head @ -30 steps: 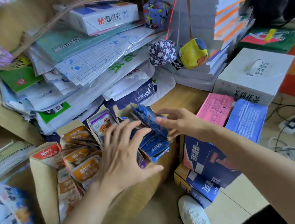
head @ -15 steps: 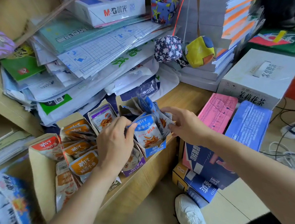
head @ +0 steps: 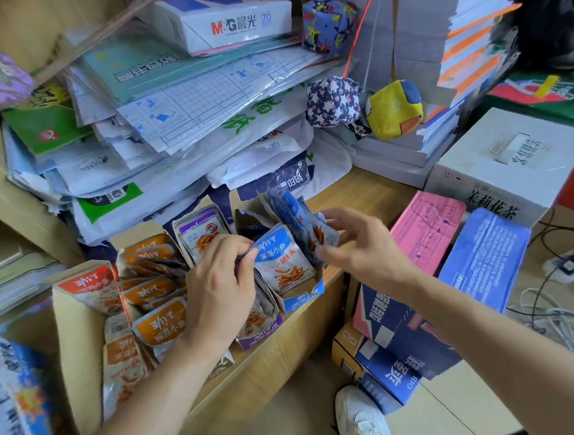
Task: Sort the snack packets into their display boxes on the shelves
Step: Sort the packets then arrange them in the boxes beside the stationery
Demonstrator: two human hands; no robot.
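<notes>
On the wooden shelf (head: 366, 189) stand open display boxes of small fish-snack packets. A blue box (head: 301, 297) holds blue packets (head: 280, 258) standing upright. My left hand (head: 220, 280) pinches the top corner of the front blue packet. My right hand (head: 355, 246) grips a bunch of blue packets (head: 299, 218) at the back of that box. Beside it, a purple box (head: 258, 340) holds purple packets (head: 202, 234), partly hidden under my left hand. Further left lie orange packets (head: 155, 296) and a red packet (head: 88, 285).
A sloping heap of plastic-wrapped paper goods (head: 184, 106) overhangs the boxes, with an M&G box (head: 225, 20) on top. Cloth balls (head: 393, 109) hang above the shelf. A white carton (head: 509, 162), pink and blue packs (head: 481, 260) and cables (head: 562, 273) sit right. My white shoe (head: 365, 426) is on the floor.
My left hand went from lying flat over the packets to pinching the front blue packet. The blue packets now stand upright in their box, and my right hand holds the rear bunch.
</notes>
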